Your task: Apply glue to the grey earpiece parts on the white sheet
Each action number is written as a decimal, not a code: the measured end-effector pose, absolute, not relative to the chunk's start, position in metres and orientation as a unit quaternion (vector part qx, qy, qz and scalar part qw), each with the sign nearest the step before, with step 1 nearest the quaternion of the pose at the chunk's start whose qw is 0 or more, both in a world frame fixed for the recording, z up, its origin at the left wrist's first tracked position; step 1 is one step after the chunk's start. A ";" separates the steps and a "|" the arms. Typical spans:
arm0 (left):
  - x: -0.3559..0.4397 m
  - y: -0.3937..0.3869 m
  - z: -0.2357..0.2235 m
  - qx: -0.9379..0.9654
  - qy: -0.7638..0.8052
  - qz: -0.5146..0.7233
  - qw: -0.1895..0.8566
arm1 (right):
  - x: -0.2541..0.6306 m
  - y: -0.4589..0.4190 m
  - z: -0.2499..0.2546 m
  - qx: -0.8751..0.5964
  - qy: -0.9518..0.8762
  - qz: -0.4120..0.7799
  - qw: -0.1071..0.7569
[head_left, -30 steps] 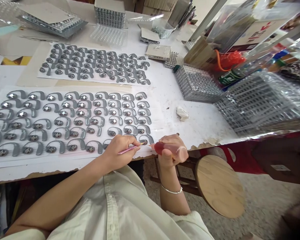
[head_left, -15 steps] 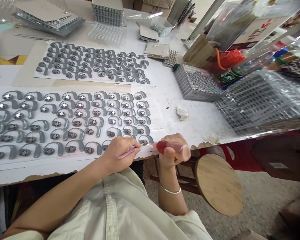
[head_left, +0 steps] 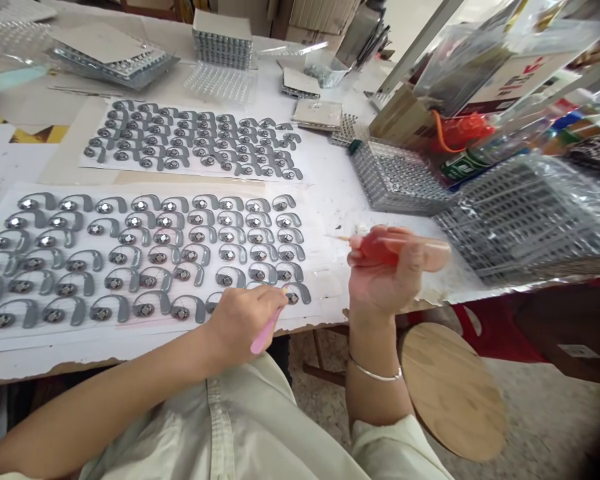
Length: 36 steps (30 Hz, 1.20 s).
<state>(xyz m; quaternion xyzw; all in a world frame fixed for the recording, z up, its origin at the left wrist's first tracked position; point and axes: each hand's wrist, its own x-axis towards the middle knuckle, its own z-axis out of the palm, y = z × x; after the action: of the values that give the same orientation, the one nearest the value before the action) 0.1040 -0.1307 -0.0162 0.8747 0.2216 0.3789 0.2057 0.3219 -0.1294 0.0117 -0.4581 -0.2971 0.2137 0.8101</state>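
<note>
My left hand (head_left: 245, 321) is closed around a slim pink tool (head_left: 264, 335), its tip beside the last grey curved piece (head_left: 300, 292) in the front row. That tip is too small to make out. My right hand (head_left: 383, 283) grips a squeeze bottle (head_left: 415, 249) holding red liquid, tilted almost flat, with its thin needle nozzle (head_left: 337, 237) pointing left above the table. Rows of grey curved pieces with round shiny ends lie on a white sheet (head_left: 80, 337) ahead of my left hand. A second sheet (head_left: 93, 168) behind it carries more rows.
A clear box (head_left: 385, 175) of small parts and a stack of plastic-wrapped trays (head_left: 535, 217) stand at the right. Card-topped stacks (head_left: 223, 41) sit at the back. Crumpled white tissue (head_left: 363, 225) lies behind my right hand. Below the table edge is a round wooden stool (head_left: 453, 390).
My right hand has lifted the bottle up and to the right, away from the front-row piece. My left hand stays near that piece with the pink tool, now turned more upright.
</note>
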 end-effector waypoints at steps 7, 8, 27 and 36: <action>0.114 -0.121 -0.012 0.956 0.137 0.261 -0.003 | 0.309 -0.111 -0.001 -0.455 -0.387 0.239 0.766; 0.115 -0.120 -0.013 0.952 0.138 0.273 -0.014 | 0.307 -0.111 -0.006 -0.458 -0.393 0.225 0.765; 0.116 -0.119 -0.018 0.942 0.141 0.302 -0.039 | 0.301 -0.122 -0.013 -0.488 -0.578 0.057 0.652; 0.117 -0.121 -0.020 0.955 0.129 0.262 -0.048 | 0.298 -0.123 -0.013 -0.476 -0.624 0.054 0.617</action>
<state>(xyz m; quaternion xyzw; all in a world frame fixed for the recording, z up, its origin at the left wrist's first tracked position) 0.1168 -0.1207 -0.0201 0.9551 0.1291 0.2624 -0.0481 0.2977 -0.1230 -0.0125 -0.4758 -0.6244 0.0538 0.6171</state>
